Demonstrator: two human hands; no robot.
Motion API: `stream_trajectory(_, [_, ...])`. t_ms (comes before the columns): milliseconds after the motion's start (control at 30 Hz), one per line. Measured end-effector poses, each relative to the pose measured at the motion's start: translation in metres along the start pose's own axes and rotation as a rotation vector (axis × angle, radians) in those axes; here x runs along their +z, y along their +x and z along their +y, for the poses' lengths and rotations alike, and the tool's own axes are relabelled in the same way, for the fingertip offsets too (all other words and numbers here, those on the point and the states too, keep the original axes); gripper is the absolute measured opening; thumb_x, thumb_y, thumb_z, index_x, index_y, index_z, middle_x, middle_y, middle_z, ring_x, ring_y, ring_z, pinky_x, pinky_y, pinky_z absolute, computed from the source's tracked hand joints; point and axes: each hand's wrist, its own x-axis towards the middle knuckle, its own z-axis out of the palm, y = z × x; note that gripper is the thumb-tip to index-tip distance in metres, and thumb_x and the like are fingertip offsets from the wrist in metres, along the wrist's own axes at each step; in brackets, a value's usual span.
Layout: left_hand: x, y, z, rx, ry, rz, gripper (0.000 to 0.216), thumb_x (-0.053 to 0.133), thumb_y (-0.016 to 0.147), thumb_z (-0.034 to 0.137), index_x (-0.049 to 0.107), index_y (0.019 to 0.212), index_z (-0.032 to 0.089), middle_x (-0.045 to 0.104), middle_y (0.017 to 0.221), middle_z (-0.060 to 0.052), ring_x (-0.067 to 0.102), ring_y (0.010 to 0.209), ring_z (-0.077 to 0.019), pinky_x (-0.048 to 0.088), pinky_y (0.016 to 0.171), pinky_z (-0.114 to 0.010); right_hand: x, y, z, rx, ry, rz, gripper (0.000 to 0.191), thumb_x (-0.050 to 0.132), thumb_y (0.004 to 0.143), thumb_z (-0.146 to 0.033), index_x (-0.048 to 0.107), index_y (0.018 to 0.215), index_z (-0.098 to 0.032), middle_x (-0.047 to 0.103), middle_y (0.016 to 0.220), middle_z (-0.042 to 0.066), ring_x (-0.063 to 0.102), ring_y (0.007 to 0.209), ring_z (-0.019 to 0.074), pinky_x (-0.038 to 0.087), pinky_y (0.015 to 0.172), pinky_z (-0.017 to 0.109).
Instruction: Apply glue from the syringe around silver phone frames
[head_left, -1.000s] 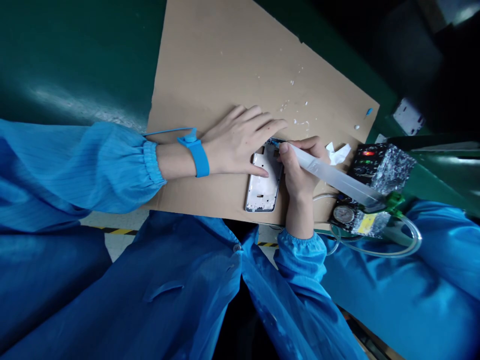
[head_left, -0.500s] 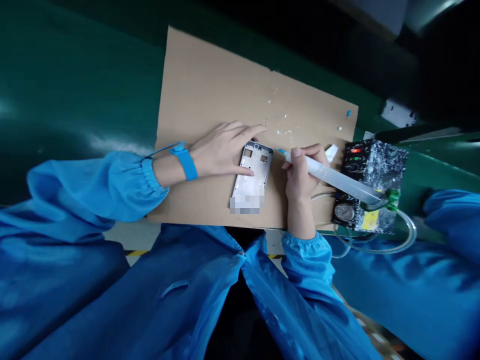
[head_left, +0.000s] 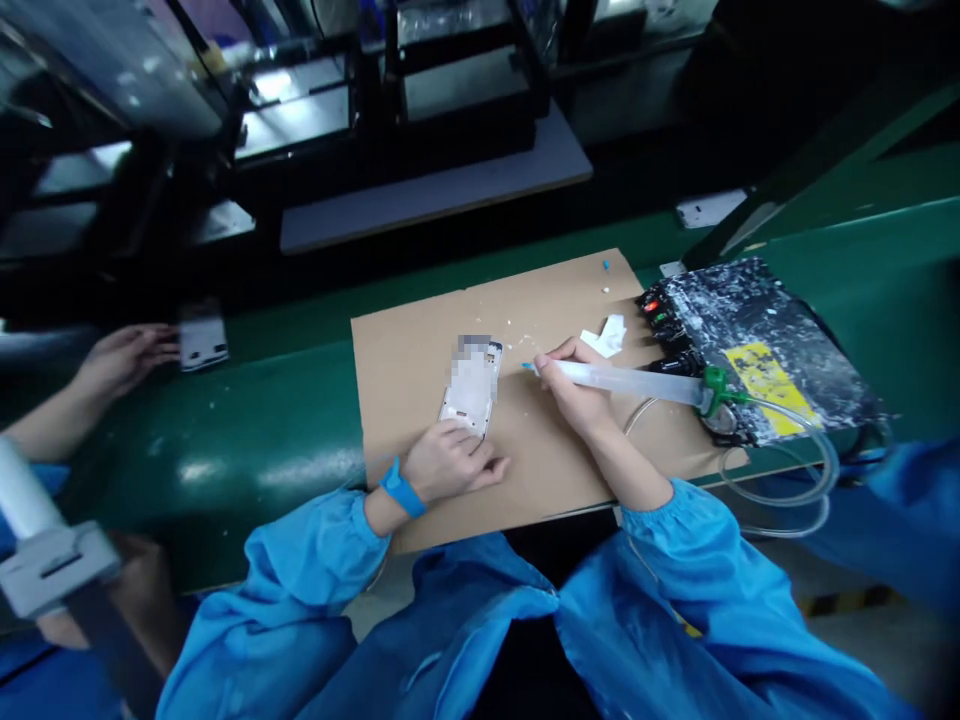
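A silver phone frame [head_left: 471,388] lies on the brown cardboard sheet [head_left: 405,370], part of it blurred out. My left hand [head_left: 454,462], with a blue band on its wrist, is at the near end of the frame, its fingers curled against that edge and the thumb low on the cardboard side. My right hand [head_left: 577,395] grips a translucent dispensing syringe [head_left: 637,383] like a pen. Its blue tip points left, a short gap to the right of the frame. A clear tube runs from the syringe's green cap.
At the right stands a black, white-smeared dispenser box [head_left: 765,330] with a gauge. Crumpled white tissue [head_left: 607,337] and small white flecks lie on the cardboard. A co-worker's hand [head_left: 127,355] touches another phone frame [head_left: 202,340] at far left. Dark trays [head_left: 465,85] stand behind.
My left hand has moved from the frame's far left side to its near end, and the frame now lies turned about. The syringe stays in my right hand; the view has tilted upward.
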Motion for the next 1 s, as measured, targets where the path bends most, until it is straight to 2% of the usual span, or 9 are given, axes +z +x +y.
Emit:
stream_trajectory(133, [-0.006,0.012,-0.013,-0.272,0.129,0.030,0.040,0.057,0.115,0.046,0.088,0.122,0.022,0.085,0.086,-0.013,0.087,0.085,-0.0323,0.068,0.079,-0.046,-0.001,0.001,-0.004,-0.010,0.030,-0.023,0.053,0.091,0.091,-0.070,0.065,0.078,-0.025,0.068,0.065,0.000,0.058,0.056,0.0172,0.043,0.057,0.031])
stream_trajectory(233, [-0.009,0.023,-0.023,-0.569,0.227,-0.015,0.067,0.056,0.116,0.053,0.065,0.169,0.014,0.087,0.092,-0.017,0.088,0.091,-0.0372,0.065,0.081,-0.044,0.000,0.001,-0.006,-0.004,0.035,-0.006,0.049,0.089,0.091,-0.065,0.065,0.077,-0.025,0.068,0.065,0.000,0.057,0.055,0.0170,0.042,0.057,0.031])
stream_trajectory(300, [-0.012,0.028,-0.033,-0.701,0.268,-0.030,0.079,0.055,0.116,0.058,0.047,0.183,0.015,0.088,0.098,-0.017,0.088,0.097,-0.0389,0.062,0.082,-0.043,0.000,0.000,-0.007,-0.002,0.036,0.003,0.045,0.087,0.090,-0.062,0.066,0.077,-0.025,0.069,0.066,0.000,0.057,0.056,0.0172,0.042,0.057,0.031])
stream_trajectory(433, [-0.021,0.030,-0.080,-0.852,0.250,0.081,0.073,0.052,0.118,0.058,0.050,0.181,0.022,0.087,0.117,-0.018,0.086,0.113,-0.0396,0.062,0.092,-0.044,-0.001,-0.001,-0.009,-0.003,0.035,-0.002,0.040,0.085,0.092,-0.059,0.068,0.078,-0.026,0.070,0.069,0.002,0.060,0.060,0.0184,0.044,0.060,0.033])
stream_trajectory(600, [-0.046,0.014,-0.176,-1.030,0.187,0.393,0.066,0.056,0.113,0.049,0.058,0.168,0.013,0.076,0.148,-0.024,0.072,0.143,-0.0428,0.056,0.119,-0.055,-0.001,-0.002,-0.008,-0.003,0.047,-0.016,0.040,0.086,0.093,-0.059,0.067,0.079,-0.026,0.070,0.070,0.002,0.059,0.062,0.0186,0.044,0.060,0.033])
stream_trajectory(700, [-0.062,-0.005,-0.228,-1.249,0.236,0.584,0.089,0.066,0.107,0.057,0.043,0.175,0.006,0.041,0.185,-0.034,0.039,0.174,-0.0512,0.034,0.138,-0.071,0.000,-0.002,-0.008,-0.010,0.049,-0.006,0.040,0.085,0.094,-0.059,0.068,0.080,-0.026,0.069,0.069,0.001,0.059,0.062,0.0187,0.044,0.060,0.033])
stream_trajectory(767, [-0.071,-0.019,-0.254,-1.386,0.166,0.638,0.108,0.070,0.102,0.067,0.030,0.179,0.003,0.021,0.191,-0.040,0.018,0.181,-0.0571,0.022,0.139,-0.080,-0.003,0.000,-0.008,-0.030,0.023,0.036,0.041,0.086,0.093,-0.060,0.068,0.079,-0.026,0.069,0.068,0.001,0.060,0.062,0.0190,0.044,0.060,0.033])
stream_trajectory(900, [-0.085,-0.040,-0.286,-1.504,-0.015,0.654,0.109,0.069,0.094,0.080,0.038,0.170,0.009,0.050,0.173,-0.033,0.029,0.173,-0.0608,0.029,0.129,-0.081,-0.028,0.000,-0.005,-0.096,-0.105,0.218,0.037,0.085,0.093,-0.057,0.071,0.081,-0.025,0.073,0.075,0.002,0.062,0.065,0.0190,0.045,0.062,0.033])
stream_trajectory(1000, [-0.091,-0.048,-0.300,-1.540,-0.026,0.647,0.103,0.072,0.092,0.069,0.034,0.166,0.009,0.053,0.171,-0.034,0.045,0.163,-0.0551,0.033,0.129,-0.076,-0.058,-0.008,-0.003,-0.084,-0.255,0.304,0.030,0.083,0.097,-0.052,0.074,0.089,-0.025,0.075,0.083,0.002,0.064,0.071,0.0190,0.046,0.065,0.034])
